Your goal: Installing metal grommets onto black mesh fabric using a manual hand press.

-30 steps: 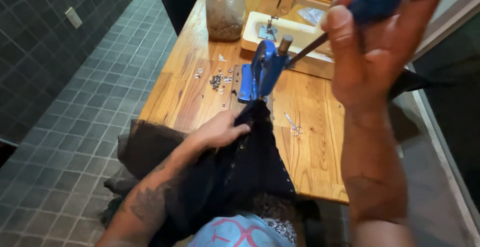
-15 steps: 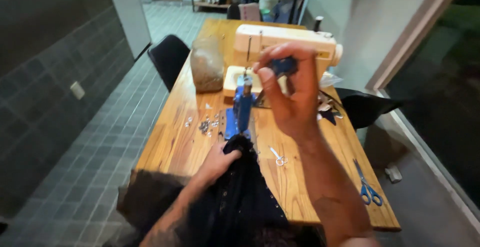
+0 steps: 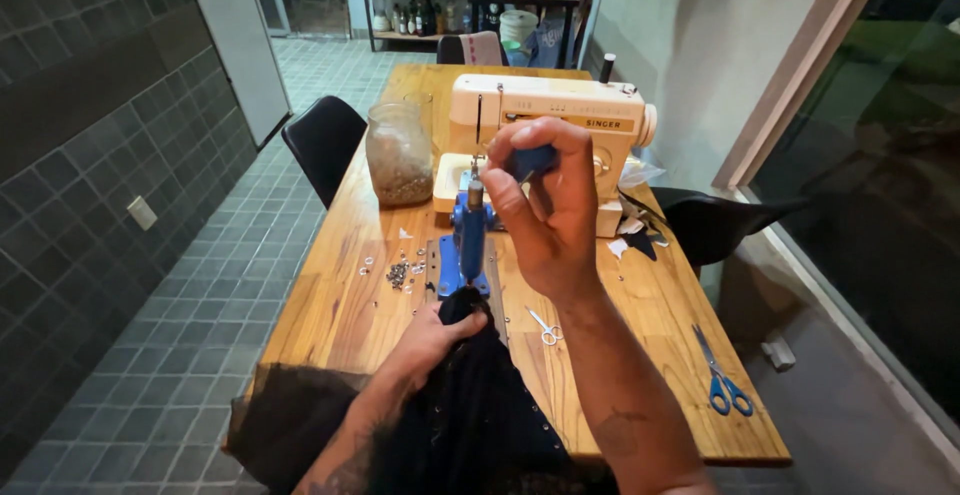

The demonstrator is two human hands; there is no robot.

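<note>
My right hand [image 3: 545, 205] is raised over the wooden table [image 3: 340, 315], closed around the blue handle of a blue hand press [image 3: 468, 245] that stands upright at the table's middle. My left hand [image 3: 440, 340] pinches black fabric [image 3: 480, 415] and holds its edge at the base of the press. The cloth trails off the front edge of the table onto my lap. Several small metal studs [image 3: 398, 273] lie scattered to the left of the press.
A cream sewing machine [image 3: 560, 120] stands behind the press, with a glass jar [image 3: 398, 160] on its left. Small snips [image 3: 545, 327] and blue scissors [image 3: 722, 383] lie on the right side. Black chairs [image 3: 322, 140] flank the table; a dark tiled wall is at left.
The view has pulled back and up, now showing the whole table. My right hand has swung the press handle from high at the right to over the press. My left hand stays on the fabric.
</note>
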